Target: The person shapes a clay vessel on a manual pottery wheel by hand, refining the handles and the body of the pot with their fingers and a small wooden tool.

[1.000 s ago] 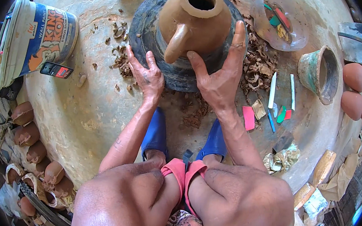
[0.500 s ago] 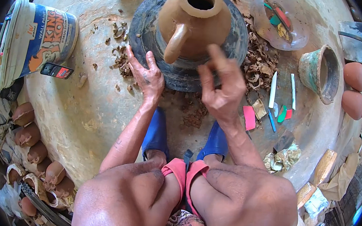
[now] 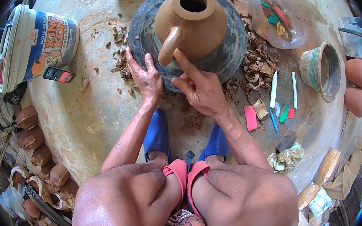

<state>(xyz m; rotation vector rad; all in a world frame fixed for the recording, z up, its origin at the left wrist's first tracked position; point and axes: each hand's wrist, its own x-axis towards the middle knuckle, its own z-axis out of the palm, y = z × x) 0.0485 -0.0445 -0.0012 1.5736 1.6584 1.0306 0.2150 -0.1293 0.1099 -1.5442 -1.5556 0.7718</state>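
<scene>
A brown clay pot (image 3: pixel 201 34) with a round open neck stands on a dark turntable (image 3: pixel 232 52). From its near left side juts a rounded clay arm (image 3: pixel 170 46); I cannot tell if it is a handle or a spout. A similar piece shows at the far side. My left hand (image 3: pixel 147 77) rests at the turntable's near left rim, its fingers spread and empty. With the index finger stretched out, my right hand (image 3: pixel 200 88) reaches to the pot's lower body beside that arm. Its thumb is held apart, and nothing shows in its grasp.
Clay shavings (image 3: pixel 260 64) lie around the turntable. To the right are white sticks (image 3: pixel 274 89), coloured scrapers (image 3: pixel 250 117), a clear plastic bowl (image 3: pixel 299 39) and a greenish pot (image 3: pixel 312 67). Leftward sit a paint bucket (image 3: pixel 23 50), a phone (image 3: pixel 59 75) and several small clay pots (image 3: pixel 31 138).
My right hand, blurred before, has moved left to the pot beside the clay arm. The pot has shifted slightly left, the clay arm with it. My left hand stays at the rim.
</scene>
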